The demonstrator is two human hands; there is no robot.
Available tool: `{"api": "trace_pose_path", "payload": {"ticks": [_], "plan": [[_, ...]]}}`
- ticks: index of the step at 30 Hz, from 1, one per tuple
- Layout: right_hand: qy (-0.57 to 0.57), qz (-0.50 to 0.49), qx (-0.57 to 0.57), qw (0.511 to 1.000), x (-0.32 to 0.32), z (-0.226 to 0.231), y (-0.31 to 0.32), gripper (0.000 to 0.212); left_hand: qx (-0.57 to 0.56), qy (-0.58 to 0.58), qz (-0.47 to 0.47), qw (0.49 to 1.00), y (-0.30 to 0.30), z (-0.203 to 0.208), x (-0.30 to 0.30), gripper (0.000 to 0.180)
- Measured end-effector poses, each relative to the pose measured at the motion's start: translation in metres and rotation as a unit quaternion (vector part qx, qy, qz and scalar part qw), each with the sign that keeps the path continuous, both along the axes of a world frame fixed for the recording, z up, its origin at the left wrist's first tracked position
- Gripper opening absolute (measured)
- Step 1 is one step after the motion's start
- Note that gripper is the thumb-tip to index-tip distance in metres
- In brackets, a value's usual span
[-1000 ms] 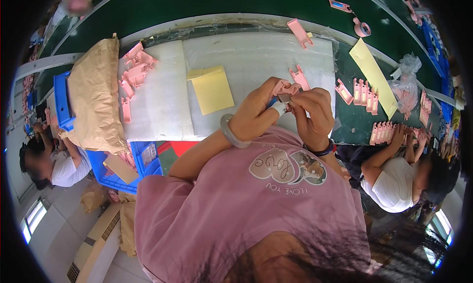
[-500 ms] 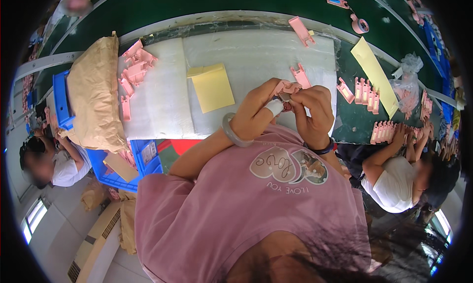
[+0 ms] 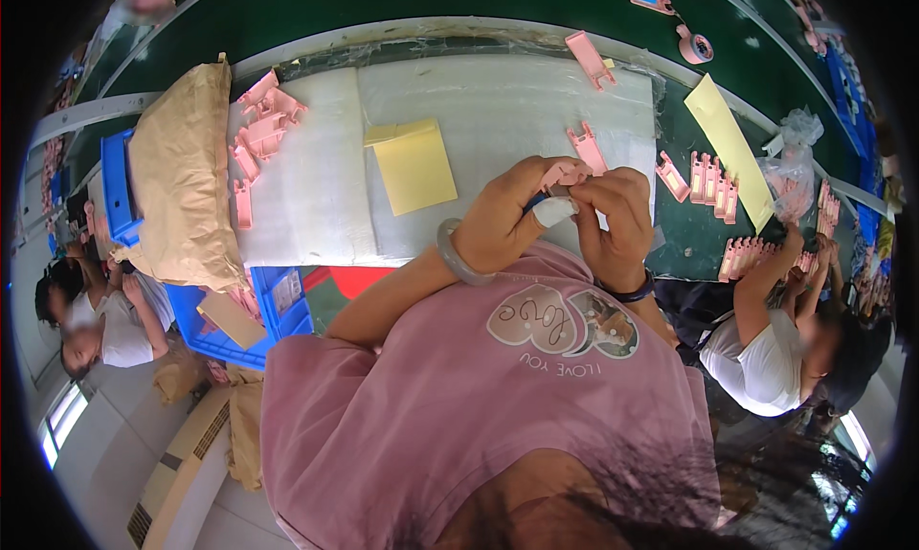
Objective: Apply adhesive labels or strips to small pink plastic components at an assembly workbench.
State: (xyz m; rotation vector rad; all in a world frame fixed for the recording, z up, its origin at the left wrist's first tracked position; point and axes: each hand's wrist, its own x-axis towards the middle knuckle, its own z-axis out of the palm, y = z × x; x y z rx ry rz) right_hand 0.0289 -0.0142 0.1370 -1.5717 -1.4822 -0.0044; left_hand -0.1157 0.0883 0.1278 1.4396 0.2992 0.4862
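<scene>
Both hands — left hand (image 3: 503,226), right hand (image 3: 613,226) — pinch one pink plastic part (image 3: 567,175) between the fingertips, in work, while a pink heap (image 3: 260,134) lies well left, unhandled.

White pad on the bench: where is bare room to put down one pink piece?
The white pad is bare between the pile of pink parts and the yellow sheet, and again between that sheet and the single pink part. It is crowded at the brown paper bag and near both hands.
</scene>
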Motion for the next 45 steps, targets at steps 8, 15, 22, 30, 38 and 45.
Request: {"api": "trace_pose_path", "payload": {"ticks": [8,15,22,30,38,45], "plan": [[-0.009,-0.003,0.003,1.000,0.003,0.000,-0.002,0.029,0.026,-0.013,0.032,0.999,-0.002,-0.008,0.007,0.035],[-0.016,0.036,0.012,0.999,-0.009,-0.028,-0.007,0.022,0.070,0.089,0.043,0.993,-0.007,-0.029,-0.007,0.033],[0.007,-0.056,0.042,0.998,-0.014,-0.031,0.001,0.012,-0.082,0.124,0.017,0.989,0.008,-0.030,-0.001,0.034],[0.004,-0.029,-0.046,0.998,0.011,-0.049,0.010,0.025,-0.140,0.153,-0.086,0.974,0.042,-0.037,0.020,0.033],[0.081,-0.020,-0.062,0.995,0.024,-0.056,0.029,0.035,-0.134,0.182,-0.022,0.974,0.070,-0.031,0.045,0.020],[0.056,0.013,-0.105,0.993,0.056,-0.067,0.036,0.024,-0.042,0.255,0.002,0.966,0.107,-0.041,0.064,0.012]]}}
